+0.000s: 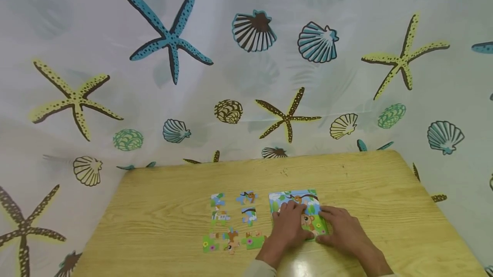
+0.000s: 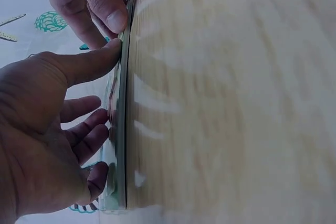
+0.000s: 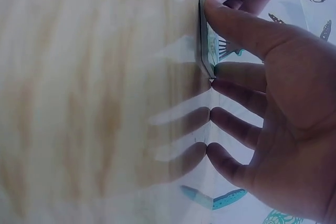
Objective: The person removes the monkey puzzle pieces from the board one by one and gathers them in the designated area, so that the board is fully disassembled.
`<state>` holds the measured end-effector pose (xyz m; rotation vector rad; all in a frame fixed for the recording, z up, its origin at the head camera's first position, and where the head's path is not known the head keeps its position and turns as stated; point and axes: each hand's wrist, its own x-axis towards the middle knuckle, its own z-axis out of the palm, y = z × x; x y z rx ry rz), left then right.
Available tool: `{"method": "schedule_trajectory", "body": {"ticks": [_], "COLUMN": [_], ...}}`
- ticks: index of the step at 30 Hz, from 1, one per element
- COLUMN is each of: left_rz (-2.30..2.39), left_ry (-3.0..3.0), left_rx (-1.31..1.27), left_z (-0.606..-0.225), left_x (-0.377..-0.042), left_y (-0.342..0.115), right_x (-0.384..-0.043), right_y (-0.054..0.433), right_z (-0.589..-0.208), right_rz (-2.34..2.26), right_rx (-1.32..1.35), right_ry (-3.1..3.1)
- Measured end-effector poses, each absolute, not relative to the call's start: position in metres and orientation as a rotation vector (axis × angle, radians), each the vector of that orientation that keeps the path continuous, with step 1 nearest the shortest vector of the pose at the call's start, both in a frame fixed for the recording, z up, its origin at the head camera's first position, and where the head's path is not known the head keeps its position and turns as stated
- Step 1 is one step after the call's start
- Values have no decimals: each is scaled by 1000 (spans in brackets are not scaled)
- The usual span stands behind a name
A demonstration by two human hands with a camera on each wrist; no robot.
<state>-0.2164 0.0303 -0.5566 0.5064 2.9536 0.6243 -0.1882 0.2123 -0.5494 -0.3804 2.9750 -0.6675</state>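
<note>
A puzzle board (image 1: 296, 194) lies flat on the table, showing blue sky, a branch, an animal face and green grass. My left hand (image 1: 286, 227) is over its left and middle part, fingertips pressing the picture and thumb at the near edge. At the right side rests my right hand (image 1: 344, 230); its thumb touches the near edge, and the index fingertip meets the board's side. The right hand's other fingertips touch the tabletop in the right wrist view. Both thumbs come close together in the left wrist view. Part of the picture is hidden under my left hand.
Left of the board, several loose puzzle pieces lie on the wooden table (image 1: 161, 208), among them a branch piece (image 1: 249, 215), a grass piece (image 1: 254, 242) and an animal-face piece (image 1: 231, 247). A shell-and-starfish curtain (image 1: 208, 88) hangs behind and beside the table.
</note>
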Motion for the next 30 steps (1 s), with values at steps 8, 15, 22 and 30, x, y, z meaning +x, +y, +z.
{"method": "schedule_trajectory", "body": {"ticks": [8,15,22,30], "left_rz": [671,643,747,989], "left_ry": [2977,2966,2886,2811], "left_rx": [431,433,384,408], "left_z": [-558,-557,-556,-558], "left_x": [-221,-224,-233,-237], "left_y": [30,32,36,35], "right_x": [-190,-191,-191,-192], "right_y": [210,207,208,208], "right_z": [-548,-548,-547,-549], "right_rz": [-664,-699,-711,-748], "right_rx": [-339,-266,-238,-215], "right_ry": [3016,3020,3014,3017]}}
